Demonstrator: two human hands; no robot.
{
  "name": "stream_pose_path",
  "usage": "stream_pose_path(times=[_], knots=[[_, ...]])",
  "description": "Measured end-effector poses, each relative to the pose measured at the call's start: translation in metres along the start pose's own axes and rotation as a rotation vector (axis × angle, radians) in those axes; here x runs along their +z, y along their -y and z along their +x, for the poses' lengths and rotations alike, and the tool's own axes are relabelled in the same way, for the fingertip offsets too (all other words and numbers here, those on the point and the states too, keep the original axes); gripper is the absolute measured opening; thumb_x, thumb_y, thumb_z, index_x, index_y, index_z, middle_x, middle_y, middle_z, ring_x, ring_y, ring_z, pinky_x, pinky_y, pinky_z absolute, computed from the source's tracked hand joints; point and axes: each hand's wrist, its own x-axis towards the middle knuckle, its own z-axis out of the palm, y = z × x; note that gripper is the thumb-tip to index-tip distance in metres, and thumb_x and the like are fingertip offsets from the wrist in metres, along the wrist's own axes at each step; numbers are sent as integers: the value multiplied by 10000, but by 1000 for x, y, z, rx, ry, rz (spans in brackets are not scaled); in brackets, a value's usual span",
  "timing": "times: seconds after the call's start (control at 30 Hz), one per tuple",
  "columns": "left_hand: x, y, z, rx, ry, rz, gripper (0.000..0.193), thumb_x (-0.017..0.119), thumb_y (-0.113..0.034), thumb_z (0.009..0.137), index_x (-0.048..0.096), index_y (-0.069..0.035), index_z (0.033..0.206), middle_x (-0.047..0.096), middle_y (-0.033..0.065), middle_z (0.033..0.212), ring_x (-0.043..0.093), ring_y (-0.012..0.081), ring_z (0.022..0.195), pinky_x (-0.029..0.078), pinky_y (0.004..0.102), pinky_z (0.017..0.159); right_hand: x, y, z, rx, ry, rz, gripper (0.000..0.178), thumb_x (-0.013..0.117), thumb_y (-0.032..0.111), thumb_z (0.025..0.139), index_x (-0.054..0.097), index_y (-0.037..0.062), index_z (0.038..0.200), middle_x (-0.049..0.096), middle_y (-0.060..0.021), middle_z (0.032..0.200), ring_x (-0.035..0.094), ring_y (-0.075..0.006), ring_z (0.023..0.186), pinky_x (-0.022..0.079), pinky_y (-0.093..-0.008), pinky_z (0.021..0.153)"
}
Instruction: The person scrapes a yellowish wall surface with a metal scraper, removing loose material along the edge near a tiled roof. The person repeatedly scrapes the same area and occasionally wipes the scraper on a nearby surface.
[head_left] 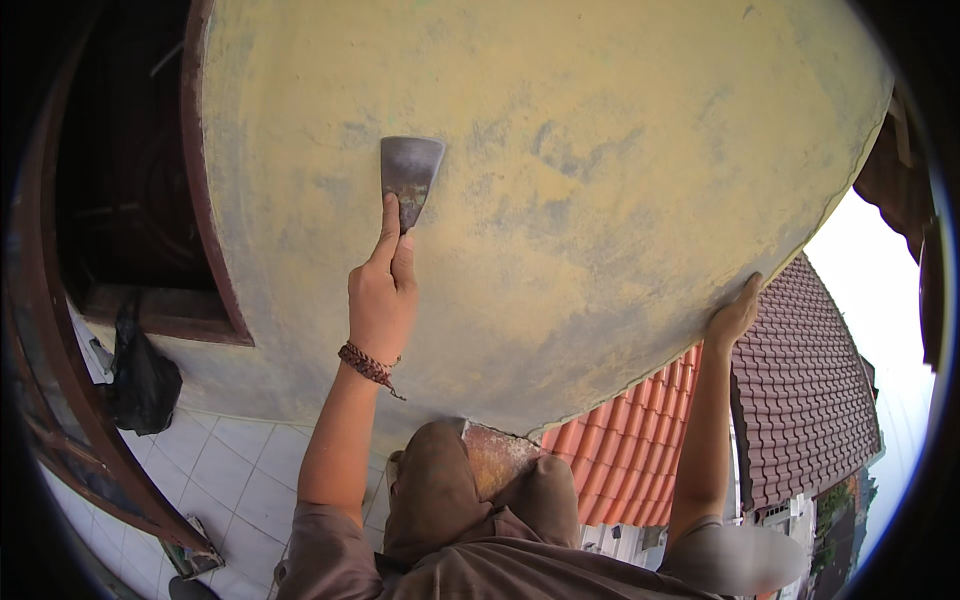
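My left hand (384, 305), with a braided bracelet at the wrist, grips a scraper (411, 165). One finger lies stretched along the scraper's wide, worn metal blade, which rests against the yellow wall (620, 240); its handle is hidden in the hand. Grey patches show through the wall's scuffed, faded paint. Over to the right, my right hand (735, 315) holds the wall's outer edge, its fingers partly hidden there.
My knees face the wall, with a rusty, paint-stained surface (500, 460) between them. White floor tiles (235, 455), a black plastic bag (143, 375) and a dark-framed opening (215, 250) are at left. Beyond the wall's edge lie orange roof tiles (635, 435) and a brown roof (805, 390) lower down.
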Motion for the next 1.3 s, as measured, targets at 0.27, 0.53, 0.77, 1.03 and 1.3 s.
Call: stream_pose_path(times=[0.27,0.53,0.77,1.03,1.3], knots=[[-5,-14,4,-75,30,-85,476,439,-249,1062,362,-123,1514,380,70,519,349,144,449,354,262,479,0,0,-1,-12,-1,-2,656,401,494,1034,590,-113,1197,628,-192,1144,610,-226,998,490,-331,866],[7,-40,3,-172,2,-180,476,441,-198,1053,362,-75,1506,404,73,522,376,134,448,368,240,494,4,4,-5,1,-29,-4,627,409,482,1033,611,-95,1171,646,-178,1084,618,-230,980,496,-338,839],[4,-51,18,-180,-1,-178,479,419,-200,1059,350,-44,1506,526,85,570,472,133,469,432,274,520,-1,0,-1,14,-10,36,614,425,473,1029,613,-97,1160,645,-170,1075,613,-220,967,491,-335,838],[-4,-57,12,-213,33,-150,487,408,-230,1068,333,-62,1519,465,55,558,414,123,461,438,290,527,-1,5,-5,-5,-8,23,622,428,487,1025,621,-91,1152,645,-157,1073,608,-216,944,483,-330,816],[-20,-69,22,-320,129,-151,492,391,-265,1074,318,-99,1531,467,59,585,465,136,521,471,320,597,-3,1,0,-40,-10,-43,651,426,514,1019,606,-88,1191,642,-166,1120,609,-229,965,485,-345,837]])
